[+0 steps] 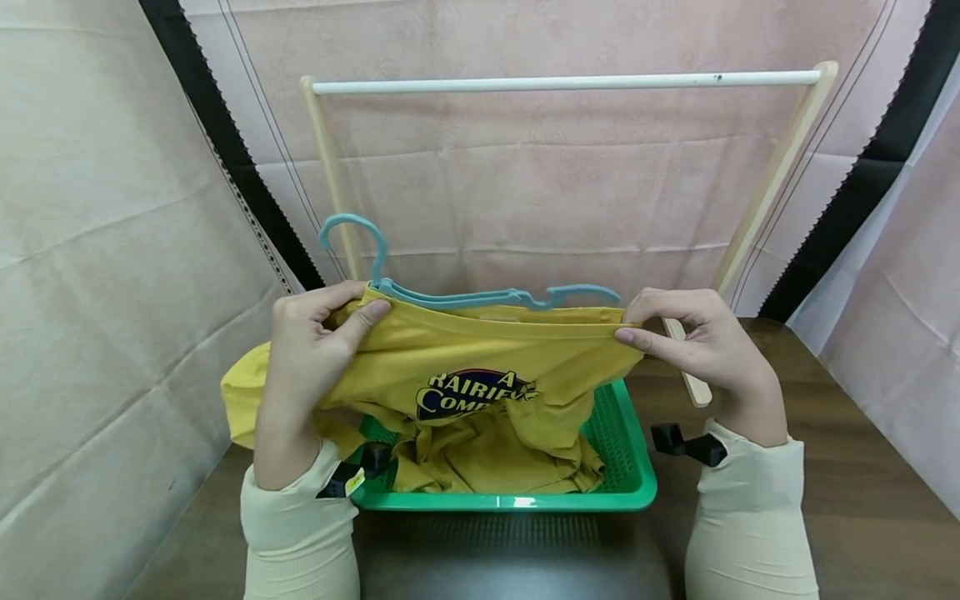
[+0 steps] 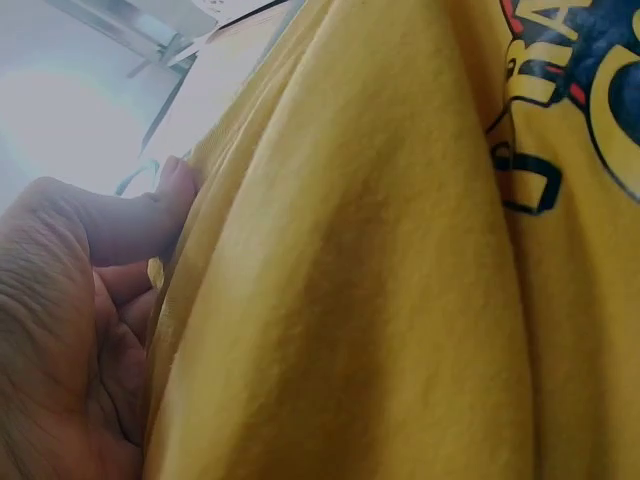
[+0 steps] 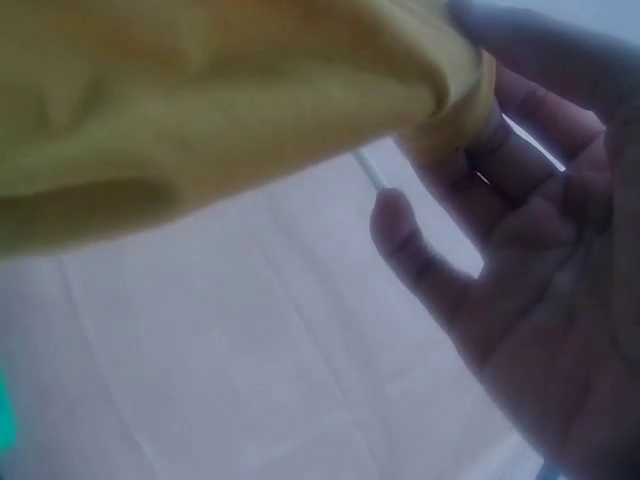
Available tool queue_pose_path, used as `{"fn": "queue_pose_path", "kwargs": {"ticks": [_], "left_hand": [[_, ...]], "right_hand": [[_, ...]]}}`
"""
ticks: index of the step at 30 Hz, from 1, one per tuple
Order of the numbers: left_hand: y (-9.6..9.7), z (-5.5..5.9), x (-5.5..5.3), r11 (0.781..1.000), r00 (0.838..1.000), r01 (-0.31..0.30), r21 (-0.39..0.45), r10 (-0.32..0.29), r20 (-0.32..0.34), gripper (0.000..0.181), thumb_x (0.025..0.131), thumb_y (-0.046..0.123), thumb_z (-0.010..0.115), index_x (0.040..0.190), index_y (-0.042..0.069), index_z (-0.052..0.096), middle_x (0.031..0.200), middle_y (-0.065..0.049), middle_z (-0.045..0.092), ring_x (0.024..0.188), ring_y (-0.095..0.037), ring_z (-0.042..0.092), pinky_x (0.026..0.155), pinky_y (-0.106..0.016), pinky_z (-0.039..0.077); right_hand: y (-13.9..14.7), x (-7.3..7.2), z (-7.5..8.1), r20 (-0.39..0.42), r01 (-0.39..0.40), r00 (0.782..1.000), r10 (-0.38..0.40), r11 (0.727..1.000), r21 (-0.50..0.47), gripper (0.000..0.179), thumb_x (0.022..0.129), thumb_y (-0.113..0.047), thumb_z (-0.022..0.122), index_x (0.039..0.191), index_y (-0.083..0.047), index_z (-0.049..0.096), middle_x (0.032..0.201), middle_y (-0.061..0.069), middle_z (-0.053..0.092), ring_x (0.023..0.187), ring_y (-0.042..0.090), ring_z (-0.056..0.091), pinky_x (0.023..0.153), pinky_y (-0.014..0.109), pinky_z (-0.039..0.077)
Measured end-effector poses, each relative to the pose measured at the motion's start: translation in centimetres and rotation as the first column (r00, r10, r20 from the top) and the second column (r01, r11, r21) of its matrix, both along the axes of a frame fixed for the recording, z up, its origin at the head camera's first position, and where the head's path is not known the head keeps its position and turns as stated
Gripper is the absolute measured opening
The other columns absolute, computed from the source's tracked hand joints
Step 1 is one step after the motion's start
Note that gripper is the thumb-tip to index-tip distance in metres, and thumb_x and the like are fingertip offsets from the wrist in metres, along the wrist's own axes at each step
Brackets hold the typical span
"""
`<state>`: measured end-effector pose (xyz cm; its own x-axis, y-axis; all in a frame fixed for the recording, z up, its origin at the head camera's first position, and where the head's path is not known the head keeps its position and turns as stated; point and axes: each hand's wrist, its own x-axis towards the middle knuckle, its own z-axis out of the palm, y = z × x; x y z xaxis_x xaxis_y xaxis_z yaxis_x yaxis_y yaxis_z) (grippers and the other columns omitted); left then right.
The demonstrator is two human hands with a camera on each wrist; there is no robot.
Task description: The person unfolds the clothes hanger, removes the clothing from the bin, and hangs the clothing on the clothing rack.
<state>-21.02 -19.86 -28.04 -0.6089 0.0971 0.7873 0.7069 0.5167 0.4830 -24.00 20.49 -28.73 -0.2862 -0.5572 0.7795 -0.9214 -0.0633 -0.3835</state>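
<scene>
A yellow T-shirt [image 1: 480,346] with a dark blue lettered print [image 1: 465,393] is stretched sideways between both hands. My left hand [image 1: 307,346] pinches its collar near the hook of a light blue plastic hanger [image 1: 450,298]; whether it also grips the hanger cannot be told. At the other end of the neck opening, my right hand [image 1: 693,337] pinches the collar between thumb and fingers. The hanger's hook stands up at the left, and one notched arm shows above the collar; the rest is hidden by cloth. In the left wrist view, the thumb presses on the shirt edge [image 2: 260,270].
Below the shirt, a green plastic basket [image 1: 633,479] stands on the brown wooden table [image 1: 840,467], with the shirt's lower folds hanging into it. Behind rises a rack with a white bar [image 1: 555,83] and pale wooden posts [image 1: 776,179]. Light cloth walls [image 1: 112,250] surround the table.
</scene>
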Motion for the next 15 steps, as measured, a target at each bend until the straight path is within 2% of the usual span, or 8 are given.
{"fn": "queue_pose_path", "kwargs": {"ticks": [5,10,13,15], "left_hand": [[0.0,0.0,0.1,1.0,1.0,0.008,-0.008,-0.008,0.0,0.006,0.089,0.009,0.078,0.093,0.012,0.081,0.074,0.004,0.069,0.05,-0.008,0.043,0.045,-0.02,0.032],[0.3,-0.1,0.0,0.999,1.0,0.009,-0.053,-0.009,-0.002,0.006,0.089,0.011,0.078,0.093,0.015,0.081,0.071,0.007,0.067,0.048,-0.008,0.039,0.043,-0.022,0.029],[0.7,-0.2,-0.1,0.996,1.0,-0.001,-0.091,0.001,0.009,0.005,0.09,0.015,0.078,0.093,0.017,0.081,0.072,0.01,0.068,0.047,-0.007,0.041,0.042,-0.022,0.029],[1.0,-0.2,-0.2,0.993,1.0,-0.002,-0.121,0.005,0.021,0.004,0.091,0.019,0.078,0.094,0.019,0.081,0.074,0.013,0.068,0.047,-0.007,0.042,0.041,-0.023,0.03]], "right_hand": [[-0.2,0.0,0.0,-0.043,-0.011,0.999,0.009,0.999,-0.047,0.004,0.091,0.005,0.07,0.088,0.003,0.071,0.078,0.011,0.066,0.072,0.012,0.054,0.064,0.022,0.042],[-0.6,0.4,0.4,-0.066,0.017,0.998,-0.023,0.996,-0.089,0.008,0.092,0.003,0.07,0.084,0.004,0.069,0.075,0.008,0.062,0.07,0.011,0.05,0.061,0.021,0.038],[-1.0,0.6,0.6,-0.068,0.075,0.994,-0.081,0.993,-0.094,0.01,0.093,0.002,0.069,0.083,0.004,0.068,0.074,0.006,0.06,0.068,0.009,0.048,0.059,0.02,0.036],[-1.2,0.6,0.6,-0.079,0.145,0.985,-0.153,0.985,-0.097,0.007,0.09,0.006,0.07,0.084,0.004,0.069,0.072,0.004,0.058,0.065,0.008,0.046,0.056,0.02,0.035]]}}
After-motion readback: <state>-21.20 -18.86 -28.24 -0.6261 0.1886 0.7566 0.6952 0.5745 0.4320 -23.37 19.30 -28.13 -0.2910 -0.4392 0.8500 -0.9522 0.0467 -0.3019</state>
